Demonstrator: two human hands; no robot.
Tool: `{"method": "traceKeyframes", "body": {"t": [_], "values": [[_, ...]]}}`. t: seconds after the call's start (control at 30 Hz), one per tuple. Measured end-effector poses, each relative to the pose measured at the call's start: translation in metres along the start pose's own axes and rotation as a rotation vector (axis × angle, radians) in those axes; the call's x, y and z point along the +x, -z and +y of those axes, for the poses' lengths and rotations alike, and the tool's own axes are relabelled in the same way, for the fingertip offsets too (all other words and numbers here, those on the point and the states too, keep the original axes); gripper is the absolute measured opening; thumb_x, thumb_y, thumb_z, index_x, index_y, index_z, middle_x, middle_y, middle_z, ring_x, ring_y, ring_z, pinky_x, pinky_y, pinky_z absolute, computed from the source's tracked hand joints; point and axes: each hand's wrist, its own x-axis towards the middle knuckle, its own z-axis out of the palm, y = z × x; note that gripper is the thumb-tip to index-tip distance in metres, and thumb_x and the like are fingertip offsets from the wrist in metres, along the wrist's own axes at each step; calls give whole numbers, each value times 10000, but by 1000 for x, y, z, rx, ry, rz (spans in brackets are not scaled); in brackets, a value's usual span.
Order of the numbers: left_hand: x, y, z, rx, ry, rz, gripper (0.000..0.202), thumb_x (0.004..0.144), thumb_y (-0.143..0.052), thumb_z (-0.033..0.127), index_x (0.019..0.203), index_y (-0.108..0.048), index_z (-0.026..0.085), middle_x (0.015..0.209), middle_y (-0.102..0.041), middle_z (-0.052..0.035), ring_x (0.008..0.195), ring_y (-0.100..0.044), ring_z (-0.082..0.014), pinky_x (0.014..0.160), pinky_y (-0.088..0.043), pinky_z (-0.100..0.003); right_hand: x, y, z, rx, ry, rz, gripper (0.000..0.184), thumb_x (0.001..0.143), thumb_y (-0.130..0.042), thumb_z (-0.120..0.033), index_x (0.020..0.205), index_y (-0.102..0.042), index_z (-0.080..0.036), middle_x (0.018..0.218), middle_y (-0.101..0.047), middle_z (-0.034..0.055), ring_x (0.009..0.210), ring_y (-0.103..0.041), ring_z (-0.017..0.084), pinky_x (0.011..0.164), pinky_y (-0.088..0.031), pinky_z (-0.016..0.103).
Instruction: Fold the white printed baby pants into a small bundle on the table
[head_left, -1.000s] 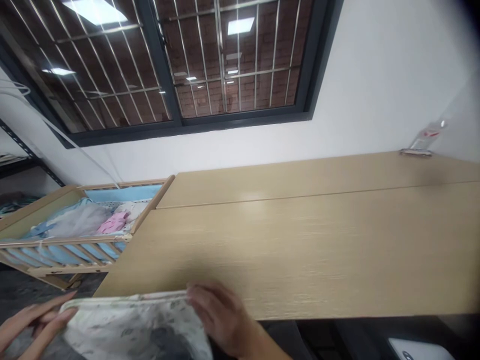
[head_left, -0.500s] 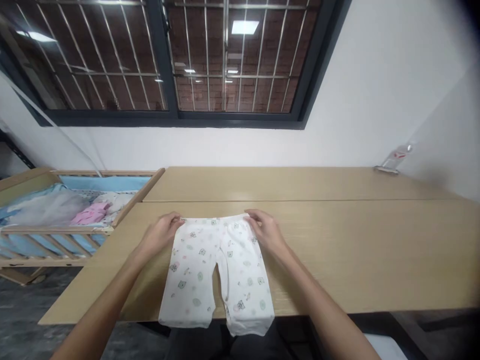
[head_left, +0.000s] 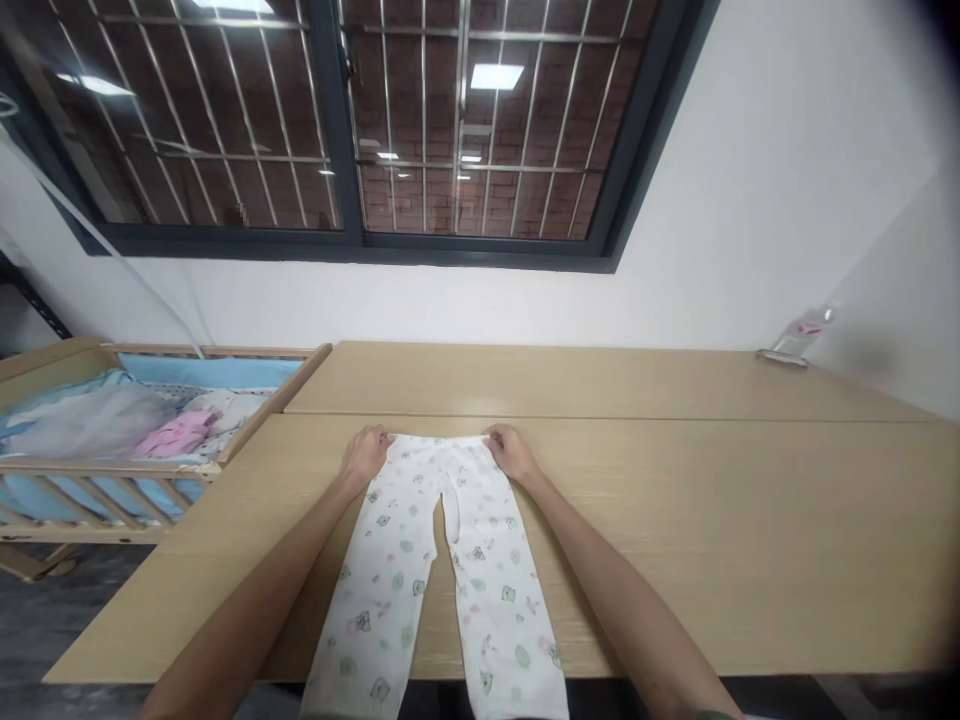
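Observation:
A pair of small white baby pants (head_left: 480, 560) with green and pink prints stretches toward me over the wooden table (head_left: 720, 520). My left hand (head_left: 367, 452) pinches the left corner of the waistband, and my right hand (head_left: 511, 452) pinches the right corner. Between the two hands the waistband is pulled straight. Both legs lie spread apart and run past the table's front edge, where the cuffs leave the bottom of the view.
On the left, against the table, stands a wooden crib (head_left: 217, 470) with blue lining, white netting and a pink cloth (head_left: 178, 433). A clear plastic package (head_left: 799, 337) sits in the far right corner. Behind the table is a white wall with a barred window (head_left: 480, 130).
The pants have been drawn out longer, their legs now reaching farther down toward me. My left hand has shifted right, nearer my right hand. The camera view has tilted slightly.

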Motion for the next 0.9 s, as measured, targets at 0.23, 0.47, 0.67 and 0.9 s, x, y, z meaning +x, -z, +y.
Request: {"method": "traceKeyframes", "body": {"t": [0.23,0.47,0.67,0.9], "values": [[32,-10,5,-3,49,-6,248,1001,-486,325,1146,-655,216,1195,-713,-95,1124,-637,-238,859,-455,-302,35,-6,14,-24,-44,36,123,892,-588,-173,953,-694,-190,932,-696,69,913,-621,198,844,-452,293],[48,-7,12,5,48,-19,238,993,-505,330,1144,-648,213,1204,-698,-111,1108,-640,-243,883,-468,-332,59,-10,27,18,-73,23,104,879,-617,-209,915,-715,-202,829,-714,29,770,-632,169,732,-456,259],[41,7,28,-20,-12,-1,228,972,-518,297,1117,-659,190,1158,-688,-105,1107,-619,-218,933,-465,-316,59,-13,34,48,-91,20,149,883,-612,-231,946,-747,-219,851,-740,27,773,-644,169,722,-463,258],[-24,35,92,-32,-218,30,303,978,-492,358,1207,-612,200,1274,-606,-122,1211,-563,-272,1051,-419,-413,60,-17,39,92,-121,28,169,878,-623,-264,972,-761,-236,890,-756,26,791,-659,175,745,-488,265]]}}
